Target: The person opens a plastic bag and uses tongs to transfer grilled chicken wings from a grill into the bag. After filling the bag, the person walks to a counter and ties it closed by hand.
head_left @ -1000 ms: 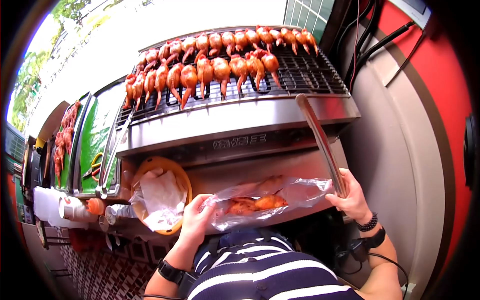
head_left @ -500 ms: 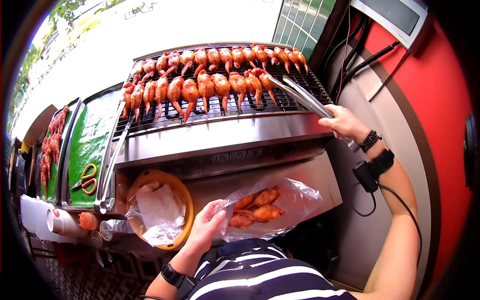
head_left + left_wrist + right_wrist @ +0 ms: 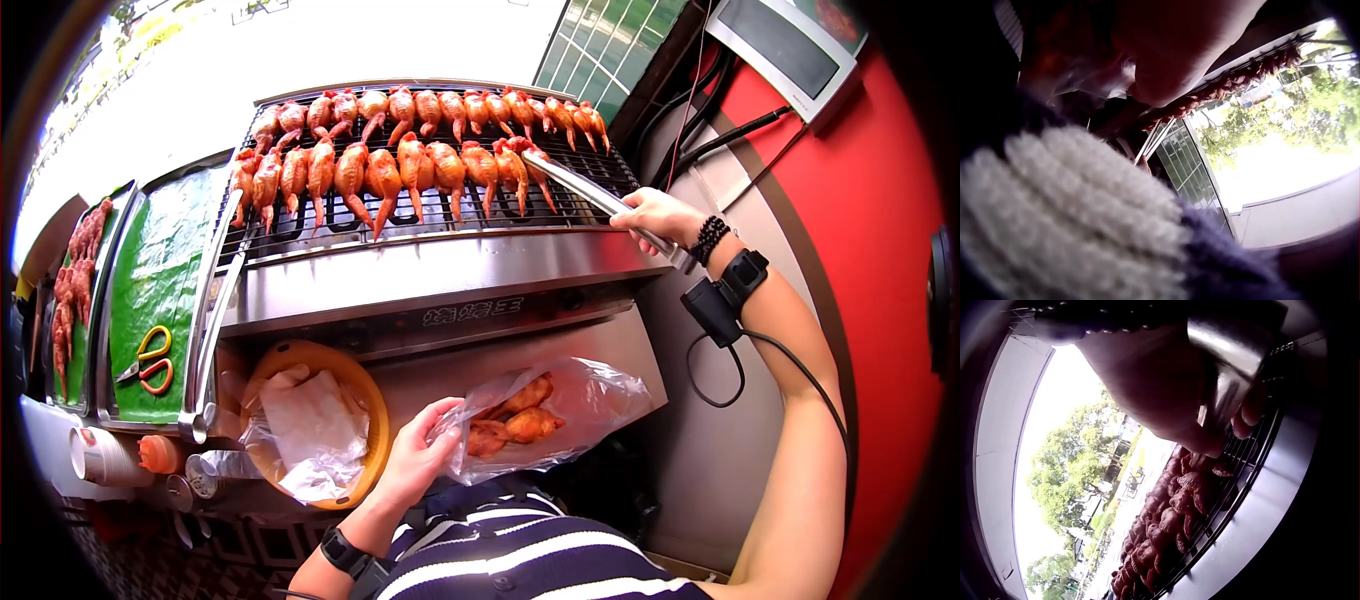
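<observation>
In the head view my right hand grips metal tongs, whose tips touch the rightmost piece of meat in the front row on the grill. The right wrist view shows the hand around the tongs, above the rows of meat. My left hand pinches the left edge of a clear plastic bag holding several browned pieces. A blurred part of the left hand fills the top of the left wrist view.
Left of the bag stands a yellow-rimmed bin with crumpled plastic and paper. Farther left are a green-lined tray with scissors, another tray of raw meat, and stacked cups. A second pair of tongs leans by the grill.
My right hand has moved from beside the bag up to the grill, turning the tongs toward the front row; they have since closed on the end piece. The left hand still holds the bag.
</observation>
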A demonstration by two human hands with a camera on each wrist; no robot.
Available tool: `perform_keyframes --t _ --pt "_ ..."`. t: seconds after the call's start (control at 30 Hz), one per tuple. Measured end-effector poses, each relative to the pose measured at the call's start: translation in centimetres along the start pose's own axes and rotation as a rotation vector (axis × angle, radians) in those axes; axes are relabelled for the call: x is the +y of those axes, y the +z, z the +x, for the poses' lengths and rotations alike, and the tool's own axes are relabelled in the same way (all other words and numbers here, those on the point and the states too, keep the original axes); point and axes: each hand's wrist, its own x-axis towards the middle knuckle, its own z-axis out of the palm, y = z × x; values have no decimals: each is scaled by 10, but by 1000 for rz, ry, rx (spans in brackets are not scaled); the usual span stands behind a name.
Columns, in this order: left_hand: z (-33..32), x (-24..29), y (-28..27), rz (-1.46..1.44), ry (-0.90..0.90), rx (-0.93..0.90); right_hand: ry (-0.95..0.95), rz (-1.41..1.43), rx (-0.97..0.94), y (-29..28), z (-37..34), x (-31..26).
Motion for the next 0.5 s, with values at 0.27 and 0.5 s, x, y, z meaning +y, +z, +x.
perform_keyframes --t 0.27,0.5 --pt "-3 16 -2 439 42 35 -33 276 -84 4 11 10" --pt "-7 18 -2 678 173 123 -90 469 -131 11 18 50"
